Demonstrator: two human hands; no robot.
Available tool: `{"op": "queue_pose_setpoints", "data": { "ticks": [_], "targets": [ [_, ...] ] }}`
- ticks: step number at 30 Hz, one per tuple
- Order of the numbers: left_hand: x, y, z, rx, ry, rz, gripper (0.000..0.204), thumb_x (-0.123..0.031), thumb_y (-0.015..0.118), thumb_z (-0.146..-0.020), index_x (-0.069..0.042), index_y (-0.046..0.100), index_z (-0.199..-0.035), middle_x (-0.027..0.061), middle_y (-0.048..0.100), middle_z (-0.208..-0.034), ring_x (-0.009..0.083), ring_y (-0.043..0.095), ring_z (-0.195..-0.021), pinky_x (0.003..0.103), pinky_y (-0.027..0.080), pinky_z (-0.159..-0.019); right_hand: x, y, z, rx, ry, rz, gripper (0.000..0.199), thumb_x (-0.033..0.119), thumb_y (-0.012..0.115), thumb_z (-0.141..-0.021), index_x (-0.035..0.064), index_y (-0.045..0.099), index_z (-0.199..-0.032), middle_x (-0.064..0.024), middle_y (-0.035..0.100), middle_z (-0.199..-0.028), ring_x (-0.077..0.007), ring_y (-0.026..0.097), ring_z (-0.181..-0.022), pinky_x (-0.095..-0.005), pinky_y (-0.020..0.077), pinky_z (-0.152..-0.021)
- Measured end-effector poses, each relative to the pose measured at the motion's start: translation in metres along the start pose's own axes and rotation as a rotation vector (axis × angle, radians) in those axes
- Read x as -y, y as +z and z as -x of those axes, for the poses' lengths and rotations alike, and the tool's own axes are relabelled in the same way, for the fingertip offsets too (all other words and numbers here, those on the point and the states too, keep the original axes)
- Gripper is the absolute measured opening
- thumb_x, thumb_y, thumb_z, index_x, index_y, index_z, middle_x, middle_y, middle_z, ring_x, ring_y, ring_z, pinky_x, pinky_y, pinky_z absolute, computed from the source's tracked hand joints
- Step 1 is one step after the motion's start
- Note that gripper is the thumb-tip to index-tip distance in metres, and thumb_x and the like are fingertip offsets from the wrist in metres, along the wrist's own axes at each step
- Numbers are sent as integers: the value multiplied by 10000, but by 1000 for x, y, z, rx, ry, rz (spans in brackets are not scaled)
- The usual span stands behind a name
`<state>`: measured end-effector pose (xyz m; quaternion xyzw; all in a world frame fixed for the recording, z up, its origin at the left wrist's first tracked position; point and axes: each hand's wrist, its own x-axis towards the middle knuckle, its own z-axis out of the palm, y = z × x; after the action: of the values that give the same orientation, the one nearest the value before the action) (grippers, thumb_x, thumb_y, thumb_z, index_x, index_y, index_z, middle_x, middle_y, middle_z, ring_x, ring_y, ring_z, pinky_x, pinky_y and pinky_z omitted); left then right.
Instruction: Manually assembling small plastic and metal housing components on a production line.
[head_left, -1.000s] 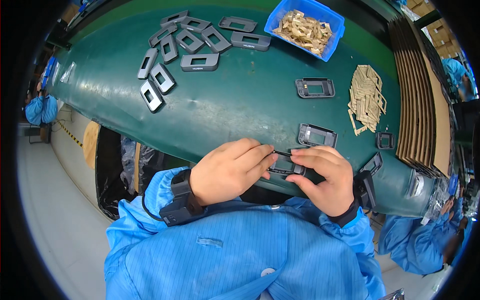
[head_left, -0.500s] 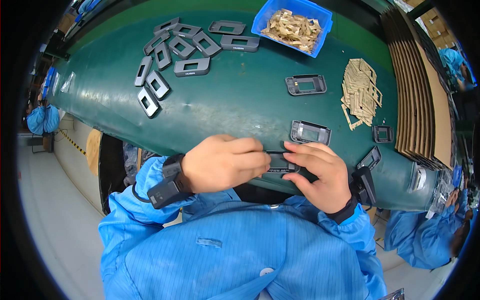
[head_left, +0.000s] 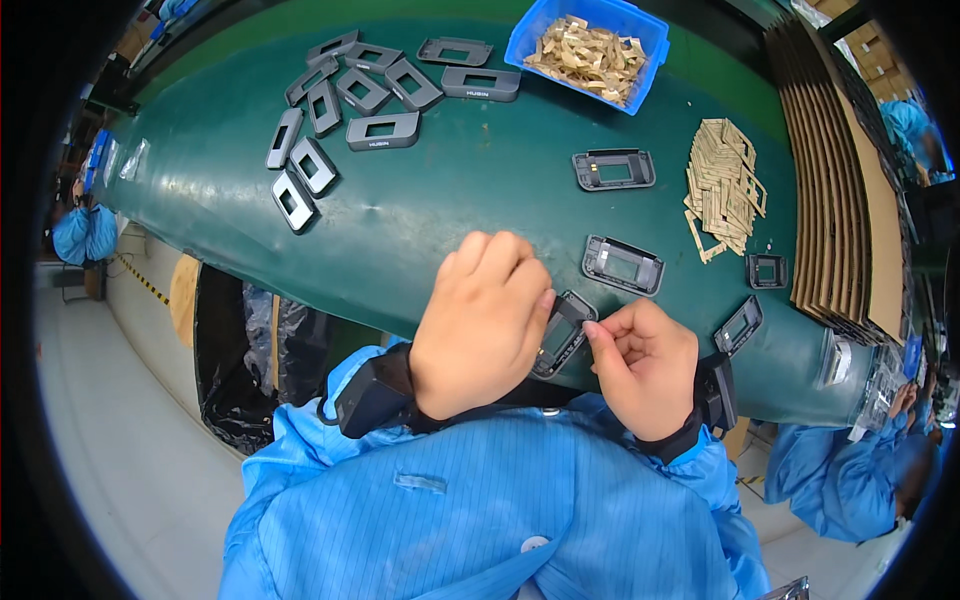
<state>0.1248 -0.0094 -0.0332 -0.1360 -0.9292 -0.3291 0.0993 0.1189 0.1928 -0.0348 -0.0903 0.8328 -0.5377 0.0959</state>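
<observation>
A dark grey plastic frame (head_left: 545, 366) with a rectangular window lies tilted at the table's near edge, between my hands. My left hand (head_left: 485, 325) is closed at its left side, fingers curled and thumb along the frame's edge; the fingertips are hidden, so what they hold cannot be told. My right hand (head_left: 645, 370) pinches the frame's right corner between thumb and forefinger, its other fingers folded in. Just beyond is a second dark frame (head_left: 592, 262), inner side up, and behind that a third frame (head_left: 588, 172) with small gold-coloured contacts.
Several grey housings (head_left: 385, 141) lie at the far left of the green table (head_left: 420, 210). A blue bin (head_left: 655, 70) holds tan paper scraps. Right of it are a pile of tan cut-out frames (head_left: 715, 190), a small dark frame (head_left: 766, 270), another frame (head_left: 738, 325) and stacked cardboard (head_left: 855, 200).
The frame between my hands has turned from level to slanted. My left hand has swung up and curled. My right hand has gone from spread fingers to a pinch at the frame's corner.
</observation>
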Motion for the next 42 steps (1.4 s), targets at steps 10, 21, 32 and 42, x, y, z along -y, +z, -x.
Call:
{"op": "queue_pose_setpoints", "data": {
  "ticks": [10,21,32,42],
  "targets": [
    [-20,12,-6,105,3,-315,167,-126,686,-835,-36,572,-918,125,540,-1003,307,525,-915,418,398,-792,10,3,-14,44,-29,154,211,19,750,-846,23,554,-767,-117,641,-619,-209,667,-533,-320,503,-509],
    [-18,-33,10,213,77,-140,471,-174,754,-826,-6,603,-1239,140,619,-1033,328,605,-976,417,494,-851,9,-98,-11,-405,-438,761,114,-5,717,-805,40,684,-905,-130,656,-887,-348,641,-852,-434,511,-747],
    [14,-61,-60,5,60,-350,356,-124,715,-894,20,642,-1211,163,623,-1155,383,636,-1040,429,525,-881,-58,-161,-130,-315,-69,897,308,136,785,-844,44,678,-1117,-198,646,-1152,-381,629,-1081,-471,519,-911],
    [-24,-21,-151,56,225,327,310,-127,725,-925,-5,677,-1205,129,714,-1149,218,725,-993,324,582,-757,-16,-147,-129,-258,-95,86,239,-45,727,-852,12,577,-1030,-54,666,-831,-106,641,-716,-263,514,-654]
  ]
}}
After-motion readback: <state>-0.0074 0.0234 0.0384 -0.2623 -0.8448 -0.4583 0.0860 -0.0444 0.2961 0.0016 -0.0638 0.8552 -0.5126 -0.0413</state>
